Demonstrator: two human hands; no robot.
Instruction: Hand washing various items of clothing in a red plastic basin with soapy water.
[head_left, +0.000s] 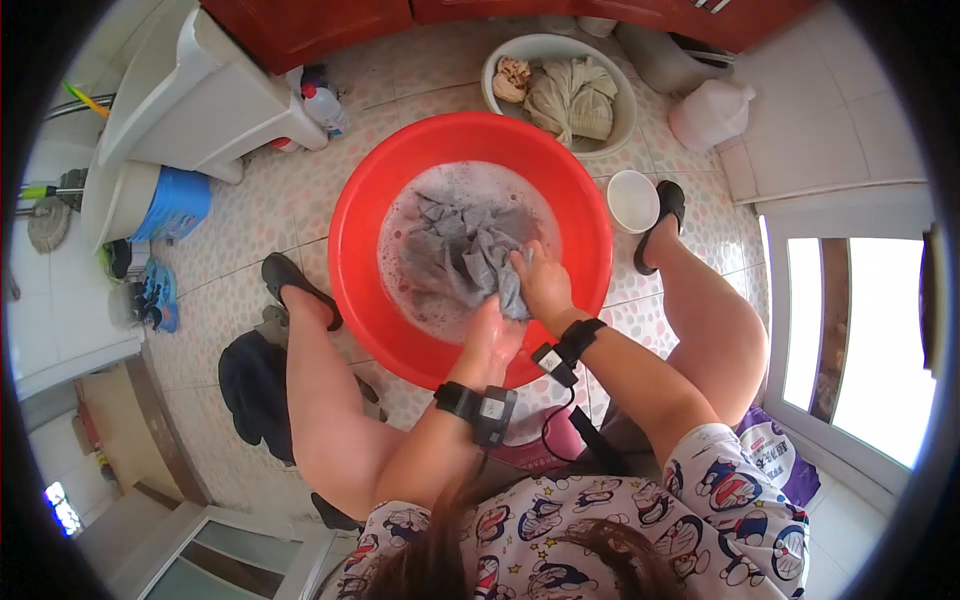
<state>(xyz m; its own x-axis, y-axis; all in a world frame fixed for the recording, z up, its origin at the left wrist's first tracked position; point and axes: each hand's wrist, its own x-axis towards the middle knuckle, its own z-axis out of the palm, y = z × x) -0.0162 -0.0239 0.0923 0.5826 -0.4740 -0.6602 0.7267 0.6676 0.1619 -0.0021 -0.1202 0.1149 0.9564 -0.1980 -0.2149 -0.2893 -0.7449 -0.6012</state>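
Note:
A large red plastic basin (360, 315) stands on the tiled floor between my legs, partly filled with sudsy water (469, 174). Grey fabric (457, 232), probably a garment, lies soaked and crumpled in it. One bunched end rises towards the basin's near right side, where both hands grip it. My right hand (546, 283) is closed over the cloth from the right. Below and to the left, my left hand (495, 330) holds the same fold, with its thumb up along the cloth. The fingers of my left hand are partly hidden. Each wrist wears a black strapped device.
A white basin (630, 112) with beige cloth (574, 97) stands beyond the red one. An empty white bowl (633, 201) sits at its right. Dark clothing (255, 390) lies by my left leg. A white bottle (325, 109), a whitish jug (712, 116) and a blue bucket (172, 204) stand around.

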